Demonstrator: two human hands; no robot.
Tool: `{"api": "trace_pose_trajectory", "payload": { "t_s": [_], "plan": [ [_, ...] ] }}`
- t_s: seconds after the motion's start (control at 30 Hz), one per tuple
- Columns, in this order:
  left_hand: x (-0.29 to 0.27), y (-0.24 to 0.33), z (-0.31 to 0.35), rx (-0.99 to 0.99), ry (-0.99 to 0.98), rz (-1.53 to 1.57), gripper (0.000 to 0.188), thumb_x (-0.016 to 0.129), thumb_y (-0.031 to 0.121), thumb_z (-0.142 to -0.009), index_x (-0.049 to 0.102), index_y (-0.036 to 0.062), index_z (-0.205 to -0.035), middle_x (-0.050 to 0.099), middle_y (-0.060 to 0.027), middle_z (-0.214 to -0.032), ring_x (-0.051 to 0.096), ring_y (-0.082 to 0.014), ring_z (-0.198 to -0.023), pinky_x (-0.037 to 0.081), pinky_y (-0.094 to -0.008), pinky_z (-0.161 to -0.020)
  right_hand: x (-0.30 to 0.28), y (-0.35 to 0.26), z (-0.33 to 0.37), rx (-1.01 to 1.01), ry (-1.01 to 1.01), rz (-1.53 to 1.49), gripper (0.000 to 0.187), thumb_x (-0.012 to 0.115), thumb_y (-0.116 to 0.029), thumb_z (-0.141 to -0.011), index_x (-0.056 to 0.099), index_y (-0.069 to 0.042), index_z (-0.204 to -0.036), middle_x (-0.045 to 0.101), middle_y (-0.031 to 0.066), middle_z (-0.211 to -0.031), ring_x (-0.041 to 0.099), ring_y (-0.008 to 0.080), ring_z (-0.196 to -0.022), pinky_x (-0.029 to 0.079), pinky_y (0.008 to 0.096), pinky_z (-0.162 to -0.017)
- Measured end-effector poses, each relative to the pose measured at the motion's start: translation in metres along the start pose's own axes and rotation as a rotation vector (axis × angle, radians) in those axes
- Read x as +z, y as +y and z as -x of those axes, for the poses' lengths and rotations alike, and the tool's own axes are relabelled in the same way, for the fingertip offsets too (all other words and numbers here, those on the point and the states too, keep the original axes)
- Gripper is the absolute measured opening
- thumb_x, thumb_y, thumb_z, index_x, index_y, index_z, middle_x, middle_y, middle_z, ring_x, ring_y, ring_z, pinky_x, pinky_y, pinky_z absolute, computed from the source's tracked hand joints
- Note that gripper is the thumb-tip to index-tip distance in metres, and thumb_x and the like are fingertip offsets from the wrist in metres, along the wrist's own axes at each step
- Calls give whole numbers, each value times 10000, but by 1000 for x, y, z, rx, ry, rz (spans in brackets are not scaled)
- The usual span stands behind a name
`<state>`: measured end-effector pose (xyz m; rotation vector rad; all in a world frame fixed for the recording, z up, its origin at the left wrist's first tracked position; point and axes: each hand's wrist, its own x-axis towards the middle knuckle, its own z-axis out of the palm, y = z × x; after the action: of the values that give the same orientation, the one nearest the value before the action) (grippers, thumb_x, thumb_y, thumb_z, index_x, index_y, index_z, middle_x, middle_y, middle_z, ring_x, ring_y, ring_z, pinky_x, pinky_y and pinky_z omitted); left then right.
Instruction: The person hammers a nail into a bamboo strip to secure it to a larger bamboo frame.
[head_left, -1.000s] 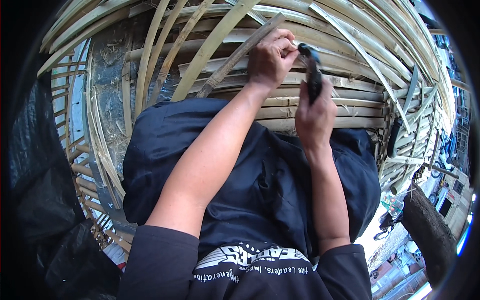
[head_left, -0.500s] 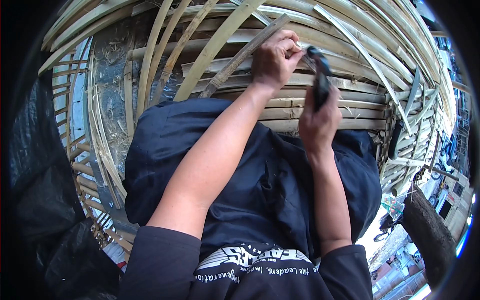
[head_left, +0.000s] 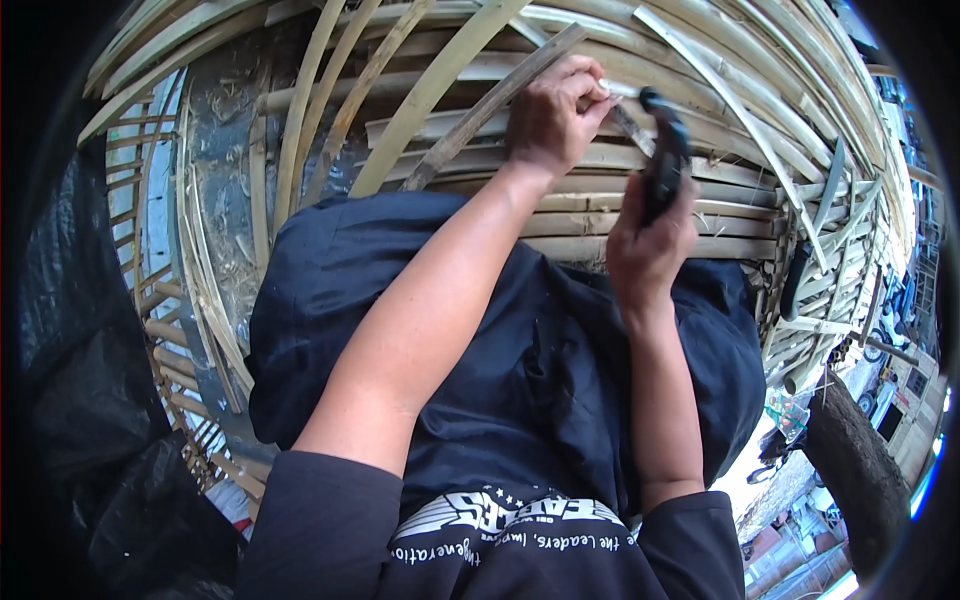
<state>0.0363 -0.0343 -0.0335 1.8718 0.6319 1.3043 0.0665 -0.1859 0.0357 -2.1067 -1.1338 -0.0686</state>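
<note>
My left hand (head_left: 558, 115) is closed in a pinch near the far end of a brown bamboo slat (head_left: 500, 95). A small pale tip shows at its fingertips, too small to name. Just to its right, my right hand (head_left: 655, 225) grips a black hand tool (head_left: 668, 165) with a curved upper end. A narrow greyish strip (head_left: 632, 128) lies between the tool and the left fingertips; whether it belongs to the tool I cannot tell. Under both hands runs a surface of pale split bamboo slats (head_left: 600, 222).
Long loose bamboo strips (head_left: 425, 100) slant across the left side. A dark-handled knife (head_left: 795, 280) rests among woven strips at the right. Dark cloth (head_left: 450, 300) covers my lap. Black plastic sheeting (head_left: 80, 400) hangs at far left, and a thick log (head_left: 860, 470) stands lower right.
My right hand and the black tool have shifted slightly right, away from the left fingertips. The left hand has moved very little and stays pinched.
</note>
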Motion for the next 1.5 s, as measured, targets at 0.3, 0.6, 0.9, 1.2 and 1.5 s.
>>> {"api": "trace_pose_trajectory", "payload": {
  "t_s": [0.3, 0.6, 0.9, 1.2, 1.5],
  "plan": [
    [4, -4, -7, 1, 5, 12, 146, 802, 52, -758, 664, 25, -719, 713, -19, -970, 641, -149, -567, 484, -285, -548, 5, 1, -1, -96, 100, -71, 285, 684, -148, -956, 519, -8, -1142, 668, 230, -809, 664, 465, -725, 495, 497, -594],
    [3, -2, -1, -12, 10, -3, 169, 830, 91, -756, 675, 30, -729, 714, -19, -966, 632, -151, -567, 488, -298, -548, 7, 6, 0, 19, -31, -12, 278, 682, -168, -961, 537, -22, -1148, 669, 232, -850, 674, 463, -760, 514, 485, -635],
    [0, -1, -1, -40, -9, -69, 144, 821, 67, -755, 681, 34, -746, 712, -30, -972, 651, -162, -610, 500, -300, -563, 8, 6, -4, 64, -146, 113, 329, 667, -186, -968, 519, -4, -1199, 673, 265, -864, 671, 480, -776, 509, 520, -651],
    [0, 2, 4, -61, -26, -28, 144, 817, 61, -734, 674, 44, -729, 709, -2, -984, 629, -148, -574, 495, -302, -571, 2, 1, -2, -43, -23, 68, 274, 659, -159, -969, 518, -16, -1155, 678, 246, -827, 669, 473, -748, 506, 524, -636],
    [3, -1, -5, 39, 17, -20, 133, 811, 35, -722, 678, 36, -732, 712, -18, -973, 639, -160, -604, 499, -310, -589, 1, 8, 3, -116, 138, -31, 289, 669, -178, -968, 524, -18, -1160, 675, 222, -807, 681, 451, -741, 523, 506, -619]
  ]
}}
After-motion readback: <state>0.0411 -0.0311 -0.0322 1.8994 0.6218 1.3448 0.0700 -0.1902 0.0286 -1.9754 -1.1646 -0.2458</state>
